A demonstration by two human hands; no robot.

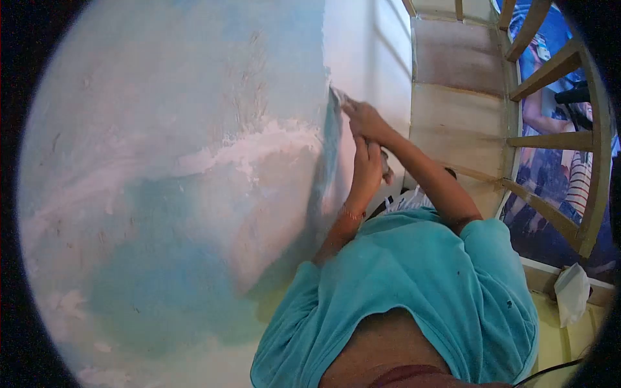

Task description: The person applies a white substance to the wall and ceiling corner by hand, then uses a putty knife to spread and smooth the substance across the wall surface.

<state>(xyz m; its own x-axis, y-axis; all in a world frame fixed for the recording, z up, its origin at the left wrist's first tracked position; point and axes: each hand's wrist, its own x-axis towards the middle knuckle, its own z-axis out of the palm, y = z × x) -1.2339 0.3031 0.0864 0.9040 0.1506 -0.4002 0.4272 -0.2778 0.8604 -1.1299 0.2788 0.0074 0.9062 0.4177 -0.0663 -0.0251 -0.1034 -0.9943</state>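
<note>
High on the wall, my right hand (pixel 367 123) grips a small flat scraper (pixel 337 96), its tip against the painted wall (pixel 194 84) where the blue-green surface meets a white strip. Just below it is my left hand (pixel 367 169), its fingertips close to the right wrist. The left hand is closed round a greyish thing (pixel 385 161), mostly hidden, that I cannot make out. A rough white patch (pixel 252 150) spreads over the wall to the left of the hands.
A wooden railing (pixel 553 141) curves down the right side, beside brown panels (pixel 456 116). Behind the railing is a printed picture (pixel 543 181) with figures. A white bag or cloth (pixel 572 294) hangs at the lower right, above a dark cable (pixel 550 370).
</note>
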